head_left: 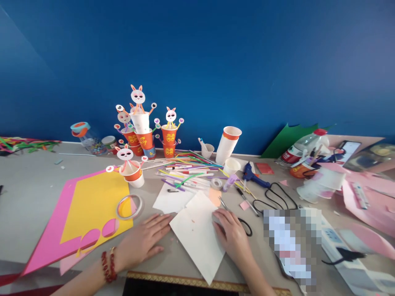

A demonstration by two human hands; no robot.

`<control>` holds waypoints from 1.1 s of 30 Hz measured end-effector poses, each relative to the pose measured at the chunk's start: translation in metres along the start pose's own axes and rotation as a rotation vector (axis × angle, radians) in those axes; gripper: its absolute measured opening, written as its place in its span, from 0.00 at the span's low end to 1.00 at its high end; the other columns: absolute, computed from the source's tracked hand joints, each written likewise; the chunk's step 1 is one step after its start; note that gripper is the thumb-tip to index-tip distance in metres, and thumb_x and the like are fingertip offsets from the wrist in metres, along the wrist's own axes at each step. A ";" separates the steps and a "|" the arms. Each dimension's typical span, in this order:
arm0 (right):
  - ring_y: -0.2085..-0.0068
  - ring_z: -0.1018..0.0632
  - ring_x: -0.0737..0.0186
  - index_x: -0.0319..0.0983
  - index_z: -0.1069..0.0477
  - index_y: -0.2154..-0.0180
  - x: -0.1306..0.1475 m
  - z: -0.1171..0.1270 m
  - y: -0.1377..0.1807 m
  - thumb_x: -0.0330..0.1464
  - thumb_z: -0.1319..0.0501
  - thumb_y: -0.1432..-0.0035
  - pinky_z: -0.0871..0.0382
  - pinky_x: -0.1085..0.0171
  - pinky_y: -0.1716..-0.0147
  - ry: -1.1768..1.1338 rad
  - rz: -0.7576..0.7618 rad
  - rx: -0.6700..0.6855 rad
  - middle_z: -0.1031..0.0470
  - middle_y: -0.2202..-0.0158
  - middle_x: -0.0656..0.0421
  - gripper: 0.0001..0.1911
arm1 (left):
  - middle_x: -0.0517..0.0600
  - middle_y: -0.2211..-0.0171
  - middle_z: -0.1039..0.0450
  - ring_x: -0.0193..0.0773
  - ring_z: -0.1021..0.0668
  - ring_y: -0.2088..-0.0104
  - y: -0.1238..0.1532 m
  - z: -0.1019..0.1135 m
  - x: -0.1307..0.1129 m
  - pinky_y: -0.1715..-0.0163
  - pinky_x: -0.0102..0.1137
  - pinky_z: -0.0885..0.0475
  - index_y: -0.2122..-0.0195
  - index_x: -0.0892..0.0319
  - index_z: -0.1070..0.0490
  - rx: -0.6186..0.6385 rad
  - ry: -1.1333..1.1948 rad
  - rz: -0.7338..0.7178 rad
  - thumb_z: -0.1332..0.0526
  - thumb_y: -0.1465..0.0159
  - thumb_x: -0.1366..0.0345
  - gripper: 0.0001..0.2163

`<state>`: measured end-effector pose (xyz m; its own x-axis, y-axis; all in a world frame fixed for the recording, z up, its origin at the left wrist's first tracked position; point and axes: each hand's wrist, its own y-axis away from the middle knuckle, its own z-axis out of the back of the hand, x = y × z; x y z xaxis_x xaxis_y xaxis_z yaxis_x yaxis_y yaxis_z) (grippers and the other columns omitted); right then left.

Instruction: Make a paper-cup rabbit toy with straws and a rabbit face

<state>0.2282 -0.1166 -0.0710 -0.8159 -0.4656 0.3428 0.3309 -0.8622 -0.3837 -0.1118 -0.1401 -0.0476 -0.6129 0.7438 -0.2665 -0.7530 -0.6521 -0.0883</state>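
A sheet of white paper (197,234) lies flat at the table's front, with a few tiny scraps on it. My left hand (143,240) rests palm down to its left, fingers stretched toward the paper's edge. Over the paper's right edge lies my right hand (230,232), fingers extended and holding nothing visible. Scissors (245,227) sit just beside that hand, partly hidden by it. Behind is a second white paper (168,199). A roll of tape (129,206) lies on a yellow sheet (98,205) left of my left hand.
Paper-cup figures with rabbit faces (132,174) stand at the back left. Pipe cleaners and pens (191,170) are heaped mid-table. A blue glue gun (254,176) trails a black cable at right, near a bottle (304,148) and a power strip (342,250).
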 end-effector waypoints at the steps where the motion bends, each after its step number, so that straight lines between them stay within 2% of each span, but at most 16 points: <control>1: 0.54 0.22 0.50 0.40 0.27 0.54 0.000 0.000 0.000 0.29 0.46 0.36 0.26 0.54 0.54 -0.001 0.003 -0.006 0.23 0.54 0.51 0.12 | 0.53 0.33 0.41 0.47 0.36 0.35 0.007 -0.001 0.002 0.35 0.44 0.41 0.32 0.53 0.49 -0.016 -0.025 0.042 0.44 0.31 0.57 0.28; 5: 0.55 0.21 0.51 0.41 0.27 0.54 -0.001 -0.002 -0.001 0.30 0.46 0.36 0.26 0.54 0.55 0.007 0.020 -0.044 0.23 0.55 0.51 0.12 | 0.52 0.34 0.40 0.48 0.35 0.35 0.015 -0.008 -0.002 0.37 0.44 0.37 0.33 0.52 0.45 -0.058 -0.056 0.125 0.44 0.31 0.60 0.26; 9: 0.55 0.22 0.51 0.41 0.27 0.55 0.000 -0.002 -0.001 0.30 0.46 0.36 0.25 0.54 0.56 0.011 0.029 -0.044 0.23 0.55 0.51 0.12 | 0.56 0.31 0.46 0.50 0.40 0.33 -0.005 -0.014 -0.013 0.36 0.47 0.39 0.33 0.56 0.46 -0.030 -0.016 0.102 0.43 0.33 0.59 0.28; 14: 0.53 0.22 0.50 0.39 0.27 0.53 0.001 -0.002 0.000 0.30 0.47 0.35 0.25 0.53 0.55 0.043 0.021 -0.038 0.24 0.53 0.49 0.13 | 0.54 0.34 0.39 0.48 0.38 0.34 -0.030 -0.007 -0.018 0.37 0.45 0.37 0.33 0.53 0.46 -0.022 0.059 0.052 0.45 0.32 0.62 0.26; 16: 0.52 0.23 0.50 0.39 0.27 0.51 0.001 -0.002 0.001 0.30 0.46 0.35 0.25 0.52 0.54 0.049 0.035 -0.033 0.24 0.51 0.49 0.14 | 0.54 0.35 0.37 0.47 0.35 0.36 -0.037 -0.006 -0.012 0.38 0.44 0.36 0.34 0.52 0.44 -0.064 0.065 0.062 0.47 0.31 0.65 0.24; 19: 0.52 0.23 0.51 0.41 0.26 0.51 0.001 -0.001 0.001 0.30 0.46 0.35 0.25 0.52 0.53 0.040 0.052 -0.005 0.24 0.49 0.51 0.15 | 0.55 0.33 0.41 0.47 0.38 0.34 -0.046 -0.009 0.006 0.36 0.46 0.39 0.33 0.53 0.46 -0.116 0.016 0.111 0.46 0.31 0.65 0.25; 22: 0.53 0.23 0.51 0.42 0.24 0.52 0.000 0.000 0.001 0.29 0.45 0.36 0.25 0.52 0.53 0.028 0.048 0.011 0.23 0.48 0.52 0.14 | 0.57 0.31 0.48 0.48 0.43 0.32 -0.052 -0.017 0.023 0.35 0.49 0.43 0.31 0.56 0.53 -0.091 -0.052 0.127 0.44 0.32 0.63 0.30; 25: 0.52 0.23 0.52 0.42 0.24 0.53 -0.001 -0.001 0.001 0.29 0.44 0.36 0.25 0.52 0.52 0.013 0.048 0.017 0.23 0.48 0.52 0.14 | 0.56 0.30 0.51 0.47 0.45 0.31 -0.055 -0.023 0.028 0.35 0.49 0.45 0.31 0.56 0.54 -0.068 -0.061 0.135 0.44 0.33 0.62 0.31; 29: 0.50 0.23 0.51 0.42 0.24 0.52 -0.001 -0.001 0.002 0.29 0.44 0.37 0.27 0.51 0.50 0.003 0.036 0.031 0.24 0.47 0.53 0.14 | 0.58 0.31 0.49 0.50 0.45 0.32 -0.061 -0.023 0.018 0.35 0.51 0.46 0.32 0.58 0.51 -0.124 -0.009 0.125 0.42 0.35 0.63 0.31; 31: 0.50 0.23 0.50 0.42 0.25 0.53 -0.001 -0.001 0.002 0.30 0.44 0.36 0.27 0.51 0.51 -0.010 0.042 0.029 0.24 0.47 0.53 0.13 | 0.56 0.33 0.43 0.51 0.41 0.33 -0.067 -0.020 0.011 0.36 0.51 0.43 0.34 0.55 0.44 -0.151 0.026 0.075 0.42 0.36 0.66 0.28; 33: 0.50 0.23 0.50 0.41 0.26 0.53 -0.002 0.000 0.002 0.30 0.44 0.35 0.26 0.51 0.51 -0.035 0.036 -0.001 0.24 0.48 0.52 0.12 | 0.53 0.37 0.35 0.49 0.35 0.37 -0.073 -0.013 0.005 0.40 0.48 0.37 0.41 0.52 0.34 -0.183 0.057 -0.011 0.43 0.36 0.71 0.21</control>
<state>0.2303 -0.1173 -0.0726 -0.7863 -0.5029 0.3590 0.3590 -0.8447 -0.3969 -0.0565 -0.0902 -0.0554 -0.5861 0.7453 -0.3178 -0.7006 -0.6632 -0.2631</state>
